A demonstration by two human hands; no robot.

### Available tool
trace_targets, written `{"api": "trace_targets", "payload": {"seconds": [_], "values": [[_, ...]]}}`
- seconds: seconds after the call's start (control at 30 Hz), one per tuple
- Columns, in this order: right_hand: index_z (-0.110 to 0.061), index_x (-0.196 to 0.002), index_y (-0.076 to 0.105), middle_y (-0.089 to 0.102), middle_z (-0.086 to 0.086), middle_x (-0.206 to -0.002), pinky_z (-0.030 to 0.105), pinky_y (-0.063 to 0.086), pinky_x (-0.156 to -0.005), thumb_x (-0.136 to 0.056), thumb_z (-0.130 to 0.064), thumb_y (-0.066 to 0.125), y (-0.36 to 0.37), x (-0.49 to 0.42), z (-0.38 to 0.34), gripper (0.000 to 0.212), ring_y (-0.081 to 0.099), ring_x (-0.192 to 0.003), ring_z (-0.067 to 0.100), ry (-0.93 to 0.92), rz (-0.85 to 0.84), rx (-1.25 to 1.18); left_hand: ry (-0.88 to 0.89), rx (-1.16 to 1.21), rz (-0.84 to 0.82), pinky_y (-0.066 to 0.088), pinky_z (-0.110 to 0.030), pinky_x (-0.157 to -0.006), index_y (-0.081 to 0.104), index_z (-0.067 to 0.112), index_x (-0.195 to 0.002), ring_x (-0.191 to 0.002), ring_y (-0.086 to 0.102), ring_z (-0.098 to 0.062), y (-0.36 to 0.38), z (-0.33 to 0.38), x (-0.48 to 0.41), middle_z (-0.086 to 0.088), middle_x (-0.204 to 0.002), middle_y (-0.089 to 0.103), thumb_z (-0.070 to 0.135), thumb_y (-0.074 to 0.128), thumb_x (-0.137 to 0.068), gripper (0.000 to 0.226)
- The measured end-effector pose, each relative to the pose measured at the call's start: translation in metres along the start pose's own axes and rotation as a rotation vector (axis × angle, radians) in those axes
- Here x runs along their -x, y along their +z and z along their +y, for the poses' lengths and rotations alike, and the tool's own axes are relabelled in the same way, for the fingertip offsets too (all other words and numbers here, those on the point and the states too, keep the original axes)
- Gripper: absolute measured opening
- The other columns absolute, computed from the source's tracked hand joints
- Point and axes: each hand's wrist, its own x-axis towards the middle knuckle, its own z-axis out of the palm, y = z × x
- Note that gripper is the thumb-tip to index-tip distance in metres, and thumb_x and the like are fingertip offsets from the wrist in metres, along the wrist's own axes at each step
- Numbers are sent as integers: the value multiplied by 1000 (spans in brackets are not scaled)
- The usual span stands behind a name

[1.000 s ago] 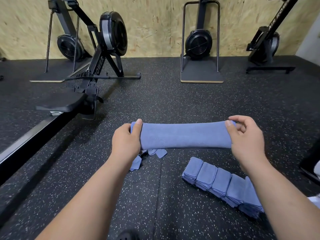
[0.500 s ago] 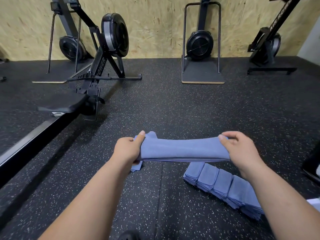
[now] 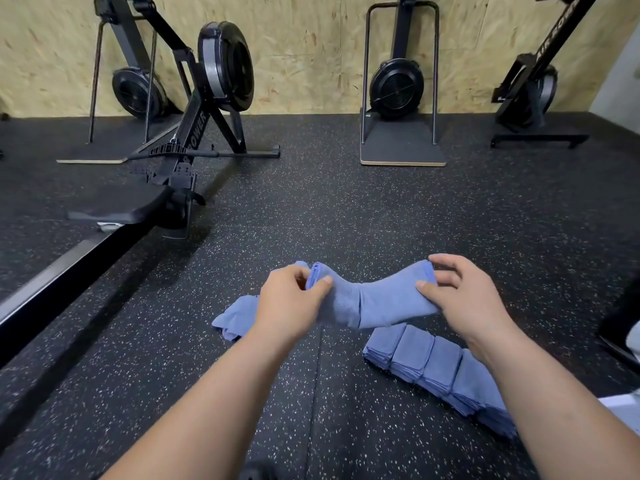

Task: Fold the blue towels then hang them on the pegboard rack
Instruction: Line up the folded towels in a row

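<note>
Your left hand [image 3: 291,301] pinches one end of the folded blue towel [image 3: 379,303], thumb laid on the near face and fingers curled behind the bunched edge. Your right hand [image 3: 465,299] grips the other end, thumb pressed on the near face and fingers hooked over the far edge. The towel hangs between your hands above the speckled floor [image 3: 346,216], sagging in the middle where a crease shows. Just below your right hand, a row of folded towels [image 3: 429,362] lies on the floor, running under your right forearm. Below and left of your left hand, a loose towel [image 3: 233,318] lies crumpled. Far beyond your left hand stands a black rowing machine [image 3: 197,133].
</note>
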Motion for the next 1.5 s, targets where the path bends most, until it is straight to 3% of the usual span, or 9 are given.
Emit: {"api": "trace_targets", "payload": {"seconds": [0.2, 0.4, 0.53, 0.7, 0.83, 0.93, 1.1, 1.27, 1.5], "values": [[-37, -127, 62, 74, -10, -108, 42, 63, -82, -89, -7, 81, 37, 24, -16, 52, 74, -89, 14, -222, -28, 54, 88, 67, 64, 40, -8, -64, 67, 25, -90, -79, 62, 4, 31, 15, 16, 16, -83, 70, 34, 74, -94, 12], [-34, -136, 59, 71, -24, -113, 31, 56, -99, -91, 2, 73, 61, 48, -12, 59, 70, -106, 2, -315, -2, 94, -85, 341, -17, 51, -34, -81, 61, 22, -101, -87, 66, -13, 63, 28, 27, 7, -93, 71, 30, 65, -97, 10], [-31, -139, 58, 72, -20, -127, 21, 49, -104, -94, 0, 64, 58, 54, -10, 54, 65, -119, -6, -358, -42, 171, -253, 635, -22, 47, -21, -61, 59, 11, -109, -70, 64, -4, 71, 37, 29, 2, -92, 68, 47, 68, -99, 38], [-29, -118, 69, 77, -15, -110, 32, 55, -96, -102, -5, 57, 38, 42, -4, 32, 71, -106, 5, -341, 53, 76, -294, 698, 7, 43, -10, -48, 58, 17, -110, -54, 56, 2, 82, 32, 26, -1, -89, 69, 17, 75, -94, 24], [-39, -126, 63, 67, -16, -126, 38, 53, -102, -102, -43, 64, 0, 20, 5, 25, 62, -116, 8, -146, 226, 177, -293, 731, -126, 44, -23, -56, 63, 16, -113, -58, 52, -6, 89, 38, 28, 5, -76, 62, 10, 62, -94, 21], [-27, -128, 65, 73, -2, -124, 23, 59, -75, -105, -48, 60, -22, 22, -1, 32, 72, -105, 13, 173, 32, -178, -280, 751, -280, 50, -26, -58, 66, 15, -114, -62, 58, -10, 93, 43, 36, -1, -84, 66, 9, 58, -93, 23], [-21, -120, 75, 80, 6, -114, 31, 63, -72, -98, -31, 77, -52, 39, 17, 24, 78, -98, 19, 84, 18, -201, -202, 594, -493, 53, -24, -68, 70, 19, -115, -80, 66, -13, 93, 42, 50, 0, -99, 72, 21, 70, -85, 30], [-31, -112, 79, 79, -16, -107, 27, 57, -87, -87, -30, 88, -71, 71, 23, 27, 72, -101, 5, -74, 0, 53, 157, 104, -597, 52, -32, -85, 70, 28, -108, -99, 68, -8, 104, 41, 77, 13, -106, 74, 78, 48, -95, 57], [-17, -124, 72, 80, 4, -113, 43, 61, -98, -102, -31, 71, -80, 106, 33, 26, 76, -110, 22, 151, 9, -289, 242, 19, -459, 37, -29, -66, 49, 22, -85, -77, 55, -13, 135, 46, 113, 6, -84, 60, 53, 36, -111, 42]]}}
